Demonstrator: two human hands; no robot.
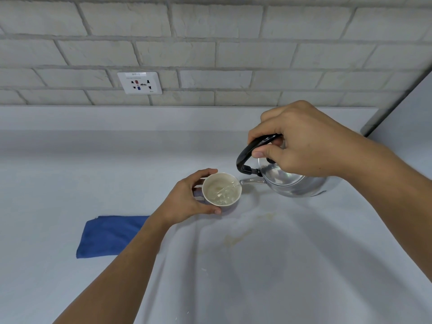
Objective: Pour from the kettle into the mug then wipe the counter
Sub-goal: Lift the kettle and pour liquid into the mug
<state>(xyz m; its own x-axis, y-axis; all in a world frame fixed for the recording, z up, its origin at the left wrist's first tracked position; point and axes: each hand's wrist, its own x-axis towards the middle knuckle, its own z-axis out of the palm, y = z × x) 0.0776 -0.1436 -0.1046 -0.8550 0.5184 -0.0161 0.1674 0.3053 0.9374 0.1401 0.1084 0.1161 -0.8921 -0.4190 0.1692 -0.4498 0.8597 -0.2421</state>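
Observation:
A shiny metal kettle with a black handle is tilted to the left, its spout over the rim of a white mug. A thin stream of water runs from the spout into the mug, which holds some water. My right hand grips the kettle's black handle from above. My left hand wraps around the mug's left side and holds it on the pale counter. A folded blue cloth lies on the counter to the left, partly under my left forearm.
Yellowish stains mark the counter just in front of the mug and kettle. A wall socket sits in the grey brick wall behind. A pale side panel closes off the counter at the right.

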